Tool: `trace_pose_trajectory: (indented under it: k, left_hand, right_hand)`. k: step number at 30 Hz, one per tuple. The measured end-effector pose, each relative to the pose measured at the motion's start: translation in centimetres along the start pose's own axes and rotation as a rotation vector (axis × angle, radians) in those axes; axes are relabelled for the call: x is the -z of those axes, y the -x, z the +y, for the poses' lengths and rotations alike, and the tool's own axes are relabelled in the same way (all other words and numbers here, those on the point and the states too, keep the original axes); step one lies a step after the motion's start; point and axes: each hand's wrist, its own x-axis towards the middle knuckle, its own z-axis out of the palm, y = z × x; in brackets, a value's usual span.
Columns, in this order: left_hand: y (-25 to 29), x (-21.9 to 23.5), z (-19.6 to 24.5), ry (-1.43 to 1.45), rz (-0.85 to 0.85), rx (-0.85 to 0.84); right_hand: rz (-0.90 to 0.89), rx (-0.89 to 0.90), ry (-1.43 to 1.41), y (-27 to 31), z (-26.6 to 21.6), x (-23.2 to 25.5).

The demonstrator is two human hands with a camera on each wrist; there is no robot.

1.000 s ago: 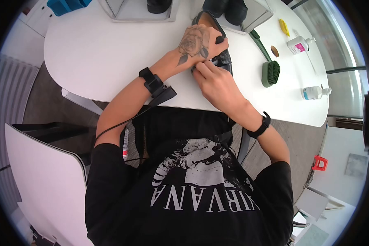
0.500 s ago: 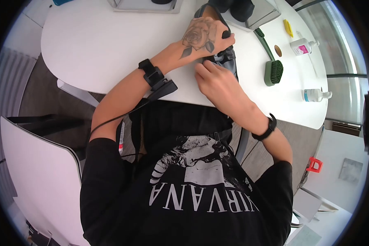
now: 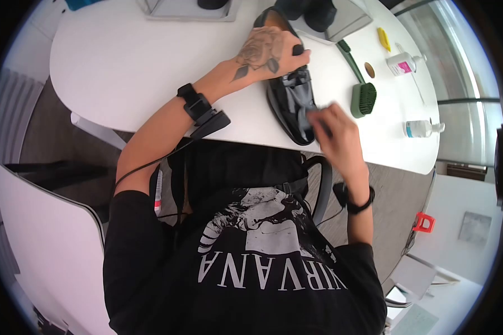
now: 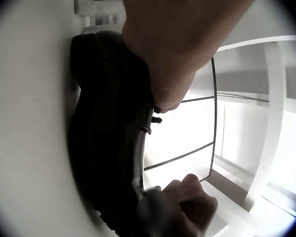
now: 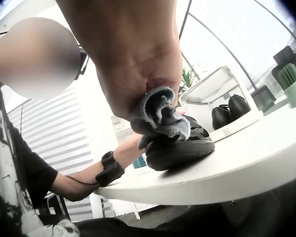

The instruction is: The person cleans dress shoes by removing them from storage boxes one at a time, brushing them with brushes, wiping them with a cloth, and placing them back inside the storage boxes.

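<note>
A glossy black loafer (image 3: pixel 290 100) lies on the white table, toe toward the person's body, tan lining showing at its opening. My left hand (image 3: pixel 265 53), with a rose tattoo on its back, grips the shoe around the opening and instep. Beside the toe, my right hand (image 3: pixel 341 137) is blurred. In the right wrist view its fingers pinch a crumpled grey cloth (image 5: pixel 160 116) with a frayed edge, which overlaps the front of the shoe. From the left wrist view, the shoe's side (image 4: pixel 103 138) looks dark, and the right hand (image 4: pixel 190 200) is at its toe end.
A green brush (image 3: pixel 364 99) lies bristles up to the right. Farther right are a pink-labelled pump bottle (image 3: pixel 401 65), a blue-labelled bottle (image 3: pixel 419 129) and a yellow item (image 3: pixel 384 39). Behind the loafer, a clear-sided box (image 3: pixel 349 19) holds black shoes (image 3: pixel 320 14). The table's front edge (image 3: pixel 251 142) runs close by the toe.
My right hand has moved from the strap area toward the toe, nearer the body and to the right, uncovering the shoe's upper. My left hand keeps its grip on the loafer.
</note>
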Motion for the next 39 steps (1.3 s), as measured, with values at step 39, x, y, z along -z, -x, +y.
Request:
trace_pose_trajectory:
  k: [39]
  left_hand:
    - [-3.8, 3.8, 0.7, 0.587, -0.479, 0.187]
  right_hand:
    - [0.206, 0.280, -0.074, 0.4, 0.9, 1.1]
